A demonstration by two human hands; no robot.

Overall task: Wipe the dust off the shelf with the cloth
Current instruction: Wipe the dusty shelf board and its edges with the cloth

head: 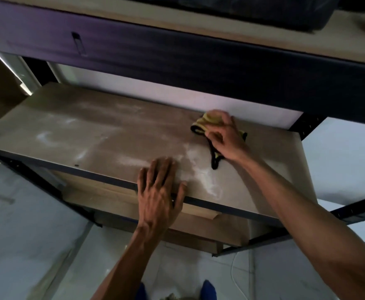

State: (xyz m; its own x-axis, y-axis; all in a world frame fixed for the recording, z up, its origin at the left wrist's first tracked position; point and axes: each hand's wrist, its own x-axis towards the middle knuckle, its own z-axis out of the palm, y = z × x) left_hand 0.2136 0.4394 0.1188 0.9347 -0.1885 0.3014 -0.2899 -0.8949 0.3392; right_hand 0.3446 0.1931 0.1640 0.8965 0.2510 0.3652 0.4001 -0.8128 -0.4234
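Most of the white dust (132, 160) is lying left of where we are pinching the yellow cloth (209, 122) in our right hand (227, 139) fingers, so our spread left hand (160, 191) on the shelf (90, 131) is risking smearing it.

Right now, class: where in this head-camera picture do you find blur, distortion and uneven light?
Head view: right hand on the cloth is motion-blurred; wide lens bows the shelf edges; underside of the upper shelf is dark; dust shows pale.

A dark bin (263, 11) sits on the upper board; a white cable (234, 276) lies on the floor.
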